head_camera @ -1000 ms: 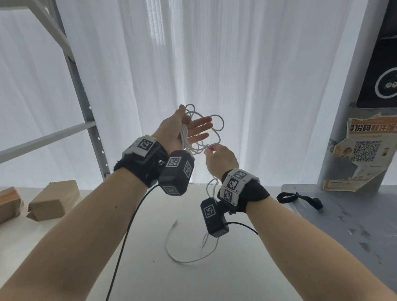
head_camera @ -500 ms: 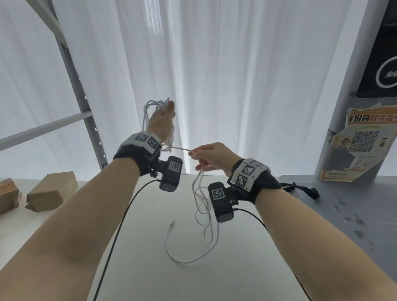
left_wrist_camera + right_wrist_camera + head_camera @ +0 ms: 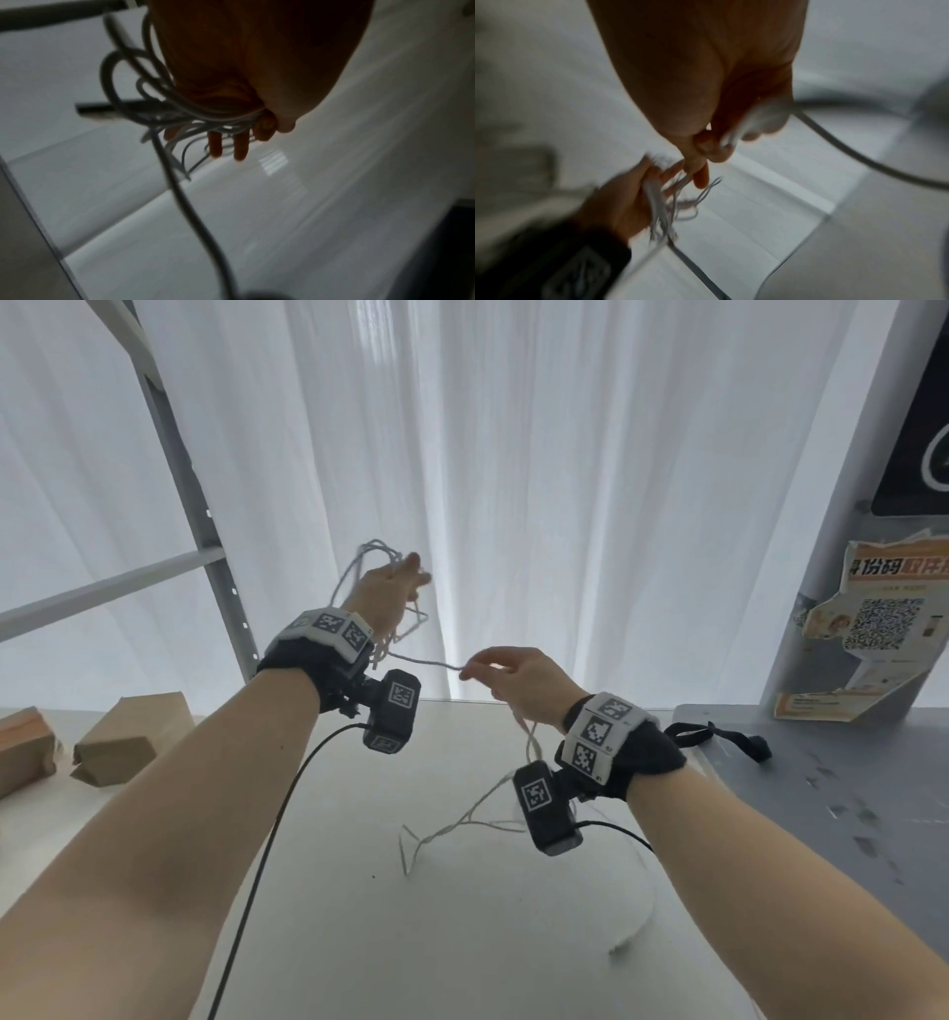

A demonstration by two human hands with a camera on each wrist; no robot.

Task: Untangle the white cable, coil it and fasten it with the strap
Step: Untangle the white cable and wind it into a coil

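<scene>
Right wrist view: blurred white cable (image 3: 658, 205) in right hand (image 3: 706, 91).

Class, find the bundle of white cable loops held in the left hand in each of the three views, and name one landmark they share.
Head: the white cable bundle sits upper centre, gripped by the raised left hand.
Left wrist: the bundle hangs left of centre, across the fingers.
Right wrist: the bundle is lower left, blurred, in the left hand.
Shared landmark: the left hand itself.

open tabletop (image 3: 334, 942), boxes (image 3: 123, 742) far left
</scene>
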